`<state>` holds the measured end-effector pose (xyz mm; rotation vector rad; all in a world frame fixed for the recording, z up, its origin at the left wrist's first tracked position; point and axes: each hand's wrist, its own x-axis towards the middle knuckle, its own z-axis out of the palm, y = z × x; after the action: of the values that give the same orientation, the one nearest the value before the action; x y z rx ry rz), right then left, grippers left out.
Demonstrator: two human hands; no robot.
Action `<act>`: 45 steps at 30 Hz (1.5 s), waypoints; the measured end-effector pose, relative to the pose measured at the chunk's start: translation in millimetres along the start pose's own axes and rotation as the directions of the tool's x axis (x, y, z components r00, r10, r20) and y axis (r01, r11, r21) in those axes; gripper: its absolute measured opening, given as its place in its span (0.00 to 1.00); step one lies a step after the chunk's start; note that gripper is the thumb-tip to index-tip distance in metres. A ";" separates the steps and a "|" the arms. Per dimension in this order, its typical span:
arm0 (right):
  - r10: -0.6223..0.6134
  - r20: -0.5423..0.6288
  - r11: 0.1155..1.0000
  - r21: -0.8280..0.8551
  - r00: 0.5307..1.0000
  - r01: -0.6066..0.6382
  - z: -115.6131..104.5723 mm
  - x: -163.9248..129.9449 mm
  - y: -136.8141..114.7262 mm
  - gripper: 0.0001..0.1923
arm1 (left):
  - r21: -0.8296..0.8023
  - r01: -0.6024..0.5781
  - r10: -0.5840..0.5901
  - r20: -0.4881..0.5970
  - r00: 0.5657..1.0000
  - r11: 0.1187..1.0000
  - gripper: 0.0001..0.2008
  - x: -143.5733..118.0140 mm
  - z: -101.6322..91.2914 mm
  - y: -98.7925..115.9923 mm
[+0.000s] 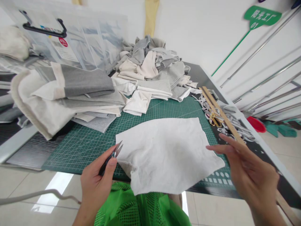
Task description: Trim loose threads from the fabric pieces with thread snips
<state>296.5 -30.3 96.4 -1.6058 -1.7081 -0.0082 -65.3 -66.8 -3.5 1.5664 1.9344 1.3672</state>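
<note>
A white piece of fabric (164, 153) lies over the front of the green cutting mat (77, 150), its lower part hanging past the table edge. My left hand (100, 175) is closed around small dark-handled thread snips (110, 159), whose metal blades stand apart and point up over the fabric's left corner. Whether the left fingers also pinch the fabric, I cannot tell. At the fabric's right edge, my right hand (249, 169) has its fingers stretched out, with nothing held. The index fingertip comes close to the fabric or touches it.
Folded grey and white fabric pieces (89, 84) are stacked at left; a loose heap (155, 62) lies at the back. Behind stands a clear plastic box (89, 34). Along the right edge lie a wooden ruler (223, 116), gold-handled scissors (213, 119) and white cords (202, 102).
</note>
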 end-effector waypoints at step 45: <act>-0.052 0.493 0.540 0.745 0.869 -0.391 113.4 -73.2 -124.3 0.11 | -0.170 -0.338 0.378 0.463 0.802 0.926 0.18 20.0 -49.3 4.3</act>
<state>125.0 -61.4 39.1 -1.0302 -1.4669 1.2273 -105.5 -73.0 31.1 2.0707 1.3079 1.0074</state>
